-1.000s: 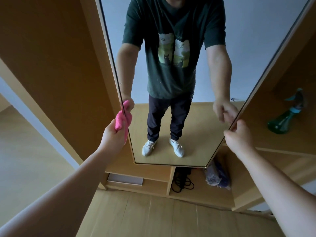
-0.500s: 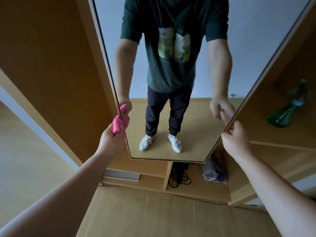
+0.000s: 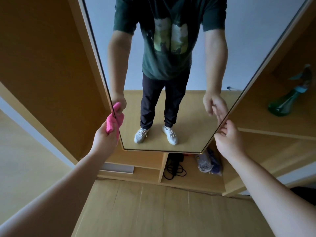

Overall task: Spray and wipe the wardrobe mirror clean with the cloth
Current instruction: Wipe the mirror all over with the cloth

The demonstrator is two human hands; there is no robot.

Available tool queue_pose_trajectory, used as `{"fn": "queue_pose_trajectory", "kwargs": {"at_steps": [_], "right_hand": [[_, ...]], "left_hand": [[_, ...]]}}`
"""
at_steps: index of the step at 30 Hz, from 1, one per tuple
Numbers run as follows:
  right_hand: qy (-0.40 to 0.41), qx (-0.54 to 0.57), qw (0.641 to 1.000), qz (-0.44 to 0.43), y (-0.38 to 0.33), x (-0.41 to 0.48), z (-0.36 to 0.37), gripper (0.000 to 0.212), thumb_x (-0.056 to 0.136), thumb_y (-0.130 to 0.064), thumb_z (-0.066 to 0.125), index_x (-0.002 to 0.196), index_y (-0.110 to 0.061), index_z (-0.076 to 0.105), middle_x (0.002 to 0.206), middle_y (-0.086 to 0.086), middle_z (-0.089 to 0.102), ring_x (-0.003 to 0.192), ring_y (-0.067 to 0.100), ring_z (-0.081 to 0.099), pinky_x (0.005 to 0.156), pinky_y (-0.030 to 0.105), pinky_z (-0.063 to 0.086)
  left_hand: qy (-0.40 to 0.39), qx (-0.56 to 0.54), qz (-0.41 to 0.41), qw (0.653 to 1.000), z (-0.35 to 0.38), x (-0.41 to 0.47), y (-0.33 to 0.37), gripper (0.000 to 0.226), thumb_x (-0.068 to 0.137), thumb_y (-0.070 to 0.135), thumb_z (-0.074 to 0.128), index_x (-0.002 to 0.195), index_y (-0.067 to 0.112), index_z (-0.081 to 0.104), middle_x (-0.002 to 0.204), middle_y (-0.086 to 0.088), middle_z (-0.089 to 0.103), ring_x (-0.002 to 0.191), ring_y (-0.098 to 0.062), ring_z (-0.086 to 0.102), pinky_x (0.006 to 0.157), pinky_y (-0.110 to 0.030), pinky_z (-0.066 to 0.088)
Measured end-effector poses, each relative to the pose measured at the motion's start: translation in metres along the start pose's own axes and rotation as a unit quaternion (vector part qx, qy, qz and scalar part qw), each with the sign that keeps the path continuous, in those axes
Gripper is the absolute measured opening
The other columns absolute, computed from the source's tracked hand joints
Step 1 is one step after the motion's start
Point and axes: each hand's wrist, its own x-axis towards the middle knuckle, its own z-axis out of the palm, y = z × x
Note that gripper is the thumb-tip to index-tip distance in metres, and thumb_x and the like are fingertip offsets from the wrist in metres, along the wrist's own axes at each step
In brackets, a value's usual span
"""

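The tall wardrobe mirror (image 3: 191, 120) stands in front of me and reflects a person in a dark green shirt. My left hand (image 3: 104, 138) grips a bunched pink cloth (image 3: 110, 123) and holds it against the mirror's left edge, near the bottom corner. My right hand (image 3: 229, 140) is at the mirror's right edge, its relaxed fingers just touching the frame and holding nothing. A green spray bottle (image 3: 285, 103) with a teal nozzle stands on a wardrobe shelf to the right, out of either hand's reach.
Wooden wardrobe panels flank the mirror on both sides. Below it, open compartments hold a coil of black cable (image 3: 174, 170) and a crumpled bag (image 3: 207, 162). Light wood floor (image 3: 153, 211) lies underneath my arms.
My right hand's fingers have loosened from a curl at the mirror's right edge. My left hand keeps the cloth on the left edge. The view has shifted slightly.
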Motion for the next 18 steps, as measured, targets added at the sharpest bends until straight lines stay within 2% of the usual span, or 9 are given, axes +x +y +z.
{"fn": "queue_pose_trajectory", "kwargs": {"at_steps": [2, 4, 6, 10, 12, 13, 15, 16, 18], "right_hand": [[-0.003, 0.004, 1.000, 0.009, 0.010, -0.001, 0.006, 0.056, 0.085, 0.002, 0.052, 0.140, -0.006, 0.041, 0.132, 0.012, 0.057, 0.122, 0.024, 0.056, 0.105, 0.046, 0.045], [-0.005, 0.004, 1.000, 0.010, 0.020, -0.002, 0.013, 0.056, 0.085, 0.005, 0.051, 0.139, -0.006, 0.042, 0.132, 0.012, 0.057, 0.122, 0.024, 0.055, 0.106, 0.045, 0.045], [-0.005, 0.003, 1.000, 0.012, 0.029, -0.004, 0.018, 0.056, 0.084, 0.005, 0.050, 0.138, -0.007, 0.043, 0.132, 0.011, 0.056, 0.123, 0.024, 0.054, 0.106, 0.044, 0.044], [-0.007, 0.014, 1.000, 0.024, 0.045, -0.006, 0.028, 0.058, 0.085, 0.006, 0.049, 0.140, -0.008, 0.041, 0.136, 0.011, 0.053, 0.125, 0.024, 0.052, 0.108, 0.043, 0.042], [-0.004, 0.014, 1.000, 0.028, 0.052, -0.008, 0.032, 0.060, 0.085, 0.006, 0.049, 0.142, -0.009, 0.039, 0.137, 0.011, 0.052, 0.125, 0.024, 0.051, 0.108, 0.042, 0.041], [-0.002, 0.016, 0.999, 0.029, 0.055, -0.009, 0.035, 0.061, 0.086, 0.007, 0.049, 0.143, -0.009, 0.038, 0.138, 0.012, 0.051, 0.125, 0.024, 0.051, 0.108, 0.043, 0.041], [0.004, 0.020, 0.999, 0.036, 0.061, -0.011, 0.040, 0.062, 0.086, 0.008, 0.049, 0.145, -0.006, 0.035, 0.139, 0.014, 0.050, 0.126, 0.025, 0.050, 0.109, 0.043, 0.041], [0.007, 0.020, 0.999, 0.039, 0.064, -0.012, 0.042, 0.062, 0.086, 0.009, 0.048, 0.145, -0.005, 0.034, 0.139, 0.015, 0.049, 0.126, 0.025, 0.050, 0.109, 0.042, 0.040], [0.008, 0.015, 0.999, 0.040, 0.070, -0.014, 0.045, 0.062, 0.086, 0.010, 0.046, 0.146, -0.004, 0.034, 0.139, 0.014, 0.049, 0.127, 0.024, 0.050, 0.109, 0.040, 0.040]], "left_hand": [[-0.027, -0.022, -0.011, 0.999, 0.002, -0.002, -0.007, 0.033, 0.104, 0.035, 0.036, 0.126, 0.023, 0.056, 0.081, 0.015, 0.070, 0.081, -0.001, 0.065, 0.061, 0.000, 0.043], [-0.037, -0.032, -0.021, 0.999, 0.004, -0.003, -0.016, 0.035, 0.104, 0.037, 0.034, 0.126, 0.021, 0.056, 0.075, 0.017, 0.070, 0.075, 0.003, 0.066, 0.058, -0.001, 0.044], [-0.026, -0.029, -0.022, 0.999, 0.007, -0.003, -0.020, 0.037, 0.104, 0.037, 0.035, 0.128, 0.019, 0.056, 0.075, 0.014, 0.067, 0.079, -0.007, 0.067, 0.057, -0.002, 0.044], [-0.048, -0.053, -0.030, 0.997, 0.012, -0.005, -0.034, 0.047, 0.103, 0.044, 0.031, 0.126, 0.015, 0.059, 0.073, 0.015, 0.066, 0.079, -0.014, 0.066, 0.067, -0.012, 0.051], [-0.037, -0.045, -0.034, 0.998, 0.015, -0.006, -0.042, 0.045, 0.103, 0.041, 0.032, 0.127, 0.011, 0.057, 0.078, 0.012, 0.064, 0.087, -0.025, 0.066, 0.078, -0.023, 0.054], [-0.036, -0.033, -0.034, 0.998, 0.016, -0.006, -0.045, 0.044, 0.103, 0.041, 0.032, 0.127, 0.014, 0.057, 0.083, 0.011, 0.064, 0.085, -0.021, 0.068, 0.079, -0.026, 0.054], [-0.051, -0.049, -0.041, 0.997, 0.018, -0.006, -0.055, 0.040, 0.103, 0.043, 0.030, 0.126, 0.025, 0.058, 0.090, 0.011, 0.069, 0.083, -0.004, 0.067, 0.073, -0.014, 0.051], [-0.057, -0.056, -0.044, 0.996, 0.019, -0.006, -0.061, 0.040, 0.103, 0.044, 0.029, 0.127, 0.027, 0.057, 0.091, 0.013, 0.070, 0.087, -0.002, 0.068, 0.071, -0.010, 0.050], [-0.058, -0.051, -0.045, 0.996, 0.022, -0.006, -0.068, 0.042, 0.103, 0.044, 0.029, 0.130, 0.028, 0.056, 0.087, 0.016, 0.070, 0.104, -0.014, 0.065, 0.085, -0.021, 0.052]]}}
